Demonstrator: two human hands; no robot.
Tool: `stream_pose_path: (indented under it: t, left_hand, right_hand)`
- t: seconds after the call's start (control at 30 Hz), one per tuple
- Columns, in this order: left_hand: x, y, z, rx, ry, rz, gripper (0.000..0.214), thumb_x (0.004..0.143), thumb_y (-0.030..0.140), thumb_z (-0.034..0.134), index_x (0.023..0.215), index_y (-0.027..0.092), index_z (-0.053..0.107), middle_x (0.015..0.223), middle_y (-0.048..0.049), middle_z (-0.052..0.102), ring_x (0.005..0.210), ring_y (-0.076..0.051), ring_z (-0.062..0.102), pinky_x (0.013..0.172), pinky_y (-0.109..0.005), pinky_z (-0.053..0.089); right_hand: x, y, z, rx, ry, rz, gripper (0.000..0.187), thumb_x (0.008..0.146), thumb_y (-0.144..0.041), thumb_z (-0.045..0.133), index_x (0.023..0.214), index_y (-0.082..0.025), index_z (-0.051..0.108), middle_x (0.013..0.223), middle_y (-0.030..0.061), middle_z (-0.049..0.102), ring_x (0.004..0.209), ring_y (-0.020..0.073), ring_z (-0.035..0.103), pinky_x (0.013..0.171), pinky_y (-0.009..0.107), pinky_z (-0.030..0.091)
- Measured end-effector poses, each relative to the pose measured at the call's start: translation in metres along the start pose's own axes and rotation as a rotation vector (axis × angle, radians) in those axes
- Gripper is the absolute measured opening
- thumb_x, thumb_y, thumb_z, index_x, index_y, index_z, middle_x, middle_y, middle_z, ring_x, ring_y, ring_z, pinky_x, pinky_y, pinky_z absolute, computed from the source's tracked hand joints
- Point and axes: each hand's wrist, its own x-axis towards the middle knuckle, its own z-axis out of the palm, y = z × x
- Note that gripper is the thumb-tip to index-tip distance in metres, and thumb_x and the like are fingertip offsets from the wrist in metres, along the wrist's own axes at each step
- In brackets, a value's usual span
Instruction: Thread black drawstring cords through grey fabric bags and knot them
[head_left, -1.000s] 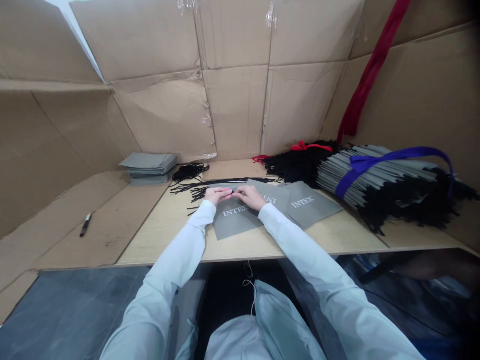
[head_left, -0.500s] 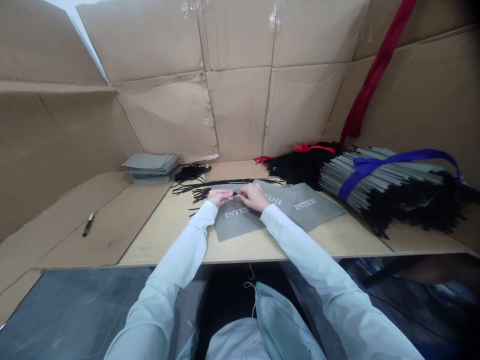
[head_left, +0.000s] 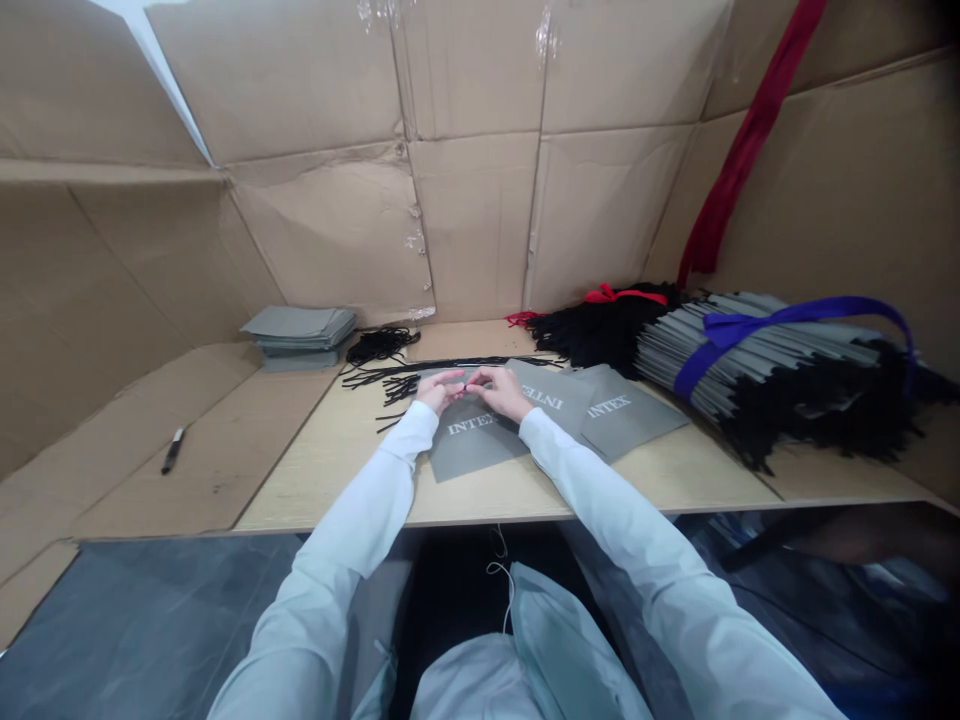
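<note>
My left hand [head_left: 439, 391] and my right hand [head_left: 501, 392] meet fingertip to fingertip above a grey printed pouch [head_left: 469, 455] lettered INTEX. Both are closed in a pinch on a small bit of black cord, mostly hidden by the fingers. Beneath and right of my right hand lie more grey pouches [head_left: 637, 420], overlapping, one with its lettering upside down. Black cords [head_left: 401, 385] spread out to the left of my left hand, and others run along behind the hands.
At the back left stand a stack of grey pouches [head_left: 296, 335] and a black cord bundle [head_left: 381, 345]. A marker [head_left: 172, 450] lies left. To the right are a black cord heap [head_left: 600, 330] and pouches tied with blue ribbon [head_left: 765, 350]. Red ribbon [head_left: 742, 160] hangs against the cardboard wall [head_left: 480, 220].
My fingertips have drawn closer together, and less of the black cord shows between them. The left fingers have shifted slightly. The pouches have stayed in place.
</note>
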Motion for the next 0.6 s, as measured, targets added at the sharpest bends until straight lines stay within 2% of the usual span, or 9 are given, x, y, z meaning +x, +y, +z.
stream_pose_path:
  t: [0.1, 0.23, 0.37, 0.43, 0.53, 0.6]
  left_hand:
    - [0.000, -0.001, 0.000, -0.011, -0.005, -0.010, 0.027, 0.051, 0.003, 0.061, 0.078, 0.007, 0.060, 0.052, -0.0023, 0.058, 0.046, -0.008, 0.051, 0.065, -0.026, 0.045]
    - [0.001, -0.002, -0.002, -0.047, -0.013, -0.039, 0.018, 0.053, 0.003, 0.060, 0.071, 0.007, 0.060, 0.056, -0.0045, 0.059, 0.050, -0.008, 0.053, 0.066, -0.025, 0.045]
    - [0.003, -0.001, -0.004, 0.014, 0.039, -0.037, 0.012, 0.059, 0.011, 0.056, 0.069, 0.009, 0.061, 0.063, -0.0062, 0.060, 0.056, -0.010, 0.055, 0.068, -0.026, 0.045]
    - [0.002, -0.001, -0.004, 0.172, 0.017, 0.036, 0.016, 0.059, 0.014, 0.055, 0.073, 0.011, 0.062, 0.073, -0.0064, 0.062, 0.063, -0.012, 0.056, 0.068, -0.027, 0.045]
    - [-0.003, -0.002, -0.001, 0.460, -0.097, 0.290, 0.033, 0.051, 0.014, 0.061, 0.083, 0.017, 0.062, 0.091, -0.0050, 0.060, 0.080, -0.016, 0.054, 0.073, -0.027, 0.043]
    - [-0.007, -0.003, 0.001, 0.585, -0.150, 0.415, 0.035, 0.049, 0.016, 0.064, 0.084, 0.019, 0.063, 0.092, -0.0043, 0.060, 0.084, -0.017, 0.053, 0.076, -0.026, 0.041]
  right_hand:
    - [-0.001, 0.005, -0.002, 0.013, -0.009, -0.010, 0.015, 0.066, -0.028, 0.054, 0.071, -0.015, 0.059, 0.065, 0.0008, 0.061, 0.061, 0.0100, 0.055, 0.059, 0.021, 0.039]
    - [-0.001, 0.013, -0.004, -0.015, -0.056, -0.014, 0.026, 0.065, -0.032, 0.056, 0.086, -0.017, 0.059, 0.076, 0.0026, 0.061, 0.071, 0.0118, 0.055, 0.070, 0.025, 0.039]
    - [0.001, 0.016, -0.006, -0.185, -0.056, -0.014, 0.016, 0.066, -0.029, 0.056, 0.074, -0.017, 0.063, 0.086, 0.0055, 0.058, 0.081, 0.0143, 0.051, 0.076, 0.028, 0.035]
    - [0.001, 0.017, -0.006, -0.227, -0.050, 0.005, 0.016, 0.067, -0.029, 0.055, 0.071, -0.017, 0.064, 0.080, 0.0053, 0.057, 0.074, 0.0134, 0.051, 0.071, 0.026, 0.036]
    - [0.001, 0.017, -0.004, -0.218, -0.072, 0.026, 0.017, 0.068, -0.029, 0.053, 0.071, -0.016, 0.063, 0.067, 0.0026, 0.055, 0.063, 0.0115, 0.048, 0.063, 0.023, 0.035]
    - [0.001, 0.017, -0.003, -0.190, -0.090, 0.033, 0.017, 0.068, -0.029, 0.051, 0.069, -0.016, 0.062, 0.065, 0.0014, 0.054, 0.062, 0.0107, 0.046, 0.061, 0.022, 0.034]
